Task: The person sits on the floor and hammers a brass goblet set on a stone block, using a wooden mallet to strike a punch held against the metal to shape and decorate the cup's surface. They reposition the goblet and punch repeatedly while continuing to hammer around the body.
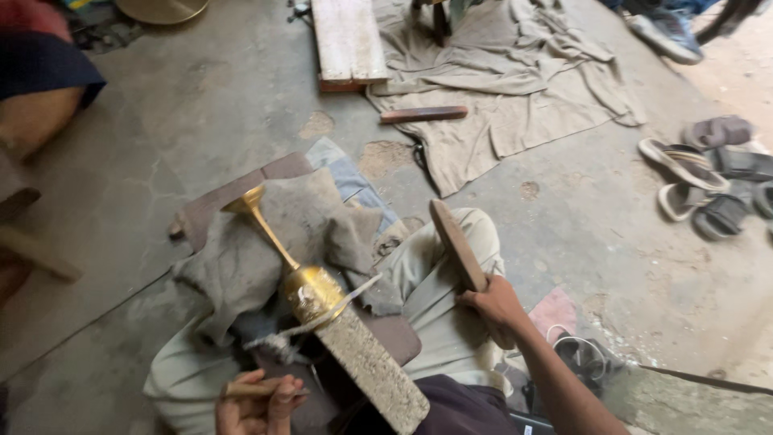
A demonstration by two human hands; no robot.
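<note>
My left hand (258,399) grips 1 thin chisel (250,390) beside the brass goblet (302,282) lying on my cloth-covered lap, my right hand (495,304) clasps the wooden mallet (457,246) raised: chasing step, strike needs aligning.

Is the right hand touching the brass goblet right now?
No. The right hand grips a flat wooden stick raised off to the side, apart from the brass goblet lying on the grey cloth.

A glossy brass goblet (302,278) at lower centre lies on matt grey cloth (241,258), beside a rough speckled stone slab (374,370) and a smooth wooden paddle (457,244).
</note>
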